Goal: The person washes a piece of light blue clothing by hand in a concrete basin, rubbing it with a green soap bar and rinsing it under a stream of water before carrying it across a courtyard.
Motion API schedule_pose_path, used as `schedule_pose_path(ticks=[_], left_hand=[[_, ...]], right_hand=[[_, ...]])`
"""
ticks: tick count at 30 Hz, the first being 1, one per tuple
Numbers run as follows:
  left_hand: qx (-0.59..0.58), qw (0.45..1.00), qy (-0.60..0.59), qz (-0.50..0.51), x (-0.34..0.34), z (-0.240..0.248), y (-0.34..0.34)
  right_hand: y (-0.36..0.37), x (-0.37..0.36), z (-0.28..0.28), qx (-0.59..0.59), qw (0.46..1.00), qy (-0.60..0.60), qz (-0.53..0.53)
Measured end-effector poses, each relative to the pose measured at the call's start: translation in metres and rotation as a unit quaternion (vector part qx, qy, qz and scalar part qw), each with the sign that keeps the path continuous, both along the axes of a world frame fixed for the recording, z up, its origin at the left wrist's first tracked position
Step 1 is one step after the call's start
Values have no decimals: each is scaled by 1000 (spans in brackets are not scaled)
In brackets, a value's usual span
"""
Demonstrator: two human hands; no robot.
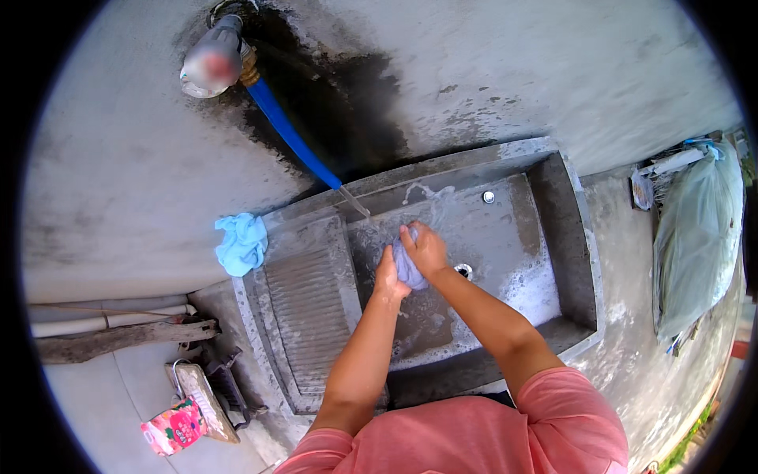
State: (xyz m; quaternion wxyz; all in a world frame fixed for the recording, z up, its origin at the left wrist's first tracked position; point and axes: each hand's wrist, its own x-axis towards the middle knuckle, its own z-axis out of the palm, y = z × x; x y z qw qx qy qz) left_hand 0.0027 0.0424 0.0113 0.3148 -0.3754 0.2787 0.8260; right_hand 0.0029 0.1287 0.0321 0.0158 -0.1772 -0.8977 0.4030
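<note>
Concrete sink (564, 237), outdoors-looking. Left hand (388, 278) and right hand (427, 251) clamped together on 1 purple cloth (408, 265) over the basin. Beyond: water (355, 203) from blue hose (290, 141), light-blue cloth (242, 243) on corner, tap (215, 59) on wall (474, 55).

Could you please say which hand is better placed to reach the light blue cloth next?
Probably the left hand, nearer than the right hand to the light blue cloth at the left end of the basin; both hold the purple cloth.
</note>
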Motion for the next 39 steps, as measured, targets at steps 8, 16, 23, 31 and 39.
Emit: schedule_pose_path(ticks=[8,16,23,31,39], left_hand=[[-91,995,26,-27,-1,-3,-24],[44,997,3,-56,-16,18,-50],[90,992,84,-33,-12,-24,-81],[-133,925,265,-237,-10,14,-38],[-243,837,348,-346,1,35,-38]], right_hand=[[-6,1,-15,3,999,-14,28],[3,1,44,43,969,64,235],[22,8,26,-199,971,87,99],[5,-13,-60,-481,862,-89,-130],[4,-26,-49,-562,788,-216,-130]])
